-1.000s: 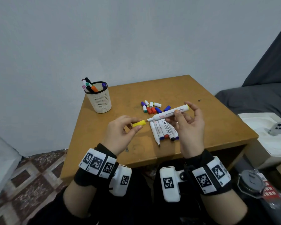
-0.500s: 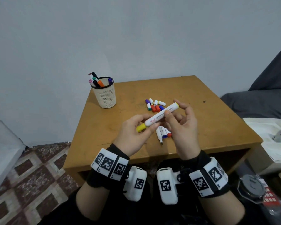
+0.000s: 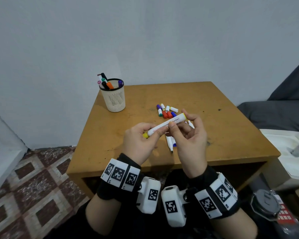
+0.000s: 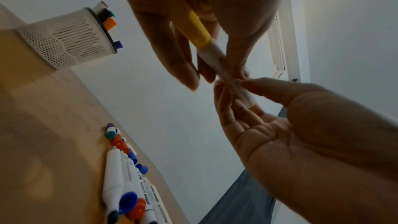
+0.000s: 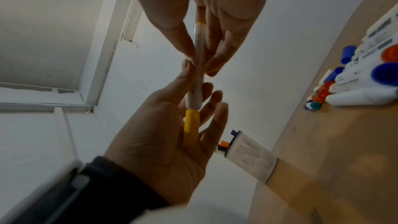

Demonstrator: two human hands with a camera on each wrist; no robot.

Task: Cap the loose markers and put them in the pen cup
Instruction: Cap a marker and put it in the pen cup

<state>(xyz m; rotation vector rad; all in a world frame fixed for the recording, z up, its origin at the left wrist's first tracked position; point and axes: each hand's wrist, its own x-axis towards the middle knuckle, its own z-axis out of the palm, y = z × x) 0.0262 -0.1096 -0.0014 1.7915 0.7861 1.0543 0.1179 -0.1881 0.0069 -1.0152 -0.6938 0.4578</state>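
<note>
Hands meet above the counter (image 3: pixel 223 135): left hand (image 3: pixel 140 142) grips the yellow-capped marker (image 3: pixel 166 125) at its cap end, right hand (image 3: pixel 190 140) pinches its barrel, loose markers (image 3: pixel 170 142) beneath, pen cup (image 3: pixel 113 97) far left.

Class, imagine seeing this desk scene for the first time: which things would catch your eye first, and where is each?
A white marker with a yellow cap, held above the table's near edge by the left hand and right hand. Behind it lies a cluster of loose caps, and a pen cup stands at the far left corner.
</note>
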